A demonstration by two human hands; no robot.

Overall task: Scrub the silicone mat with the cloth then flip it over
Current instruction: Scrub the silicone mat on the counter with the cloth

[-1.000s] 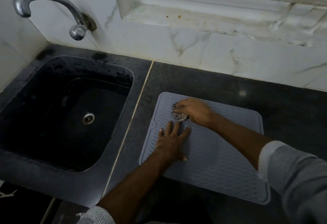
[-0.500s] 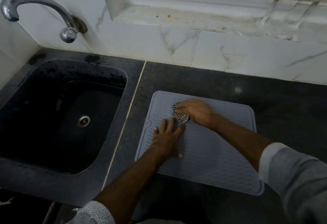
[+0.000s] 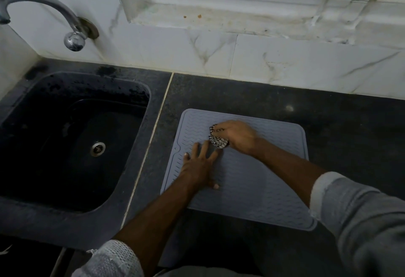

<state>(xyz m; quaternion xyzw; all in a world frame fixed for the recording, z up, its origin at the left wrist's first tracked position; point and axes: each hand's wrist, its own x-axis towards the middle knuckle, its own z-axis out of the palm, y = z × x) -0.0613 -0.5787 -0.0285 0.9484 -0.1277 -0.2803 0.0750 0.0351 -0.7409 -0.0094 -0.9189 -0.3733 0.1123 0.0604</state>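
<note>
Dark counter (image 3: 328, 110), mat (image 3: 252, 184) beside sink (image 3: 72, 145); left hand (image 3: 200, 167) flat, right hand (image 3: 237, 136) gripping cloth (image 3: 217, 139).

A grey silicone mat (image 3: 252, 180) lay flat on the dark countertop (image 3: 328, 110), just right of a black sink (image 3: 72, 141). The left hand (image 3: 200, 165) pressed on the mat's left part with straight, spread fingers. The right hand (image 3: 235, 135) gripped a bunched checkered cloth (image 3: 217, 139) against the mat's far left area, just beyond the left fingertips. A curved metal tap (image 3: 43, 9) projected from the marble-tiled wall (image 3: 285, 64) above the sink.
</note>
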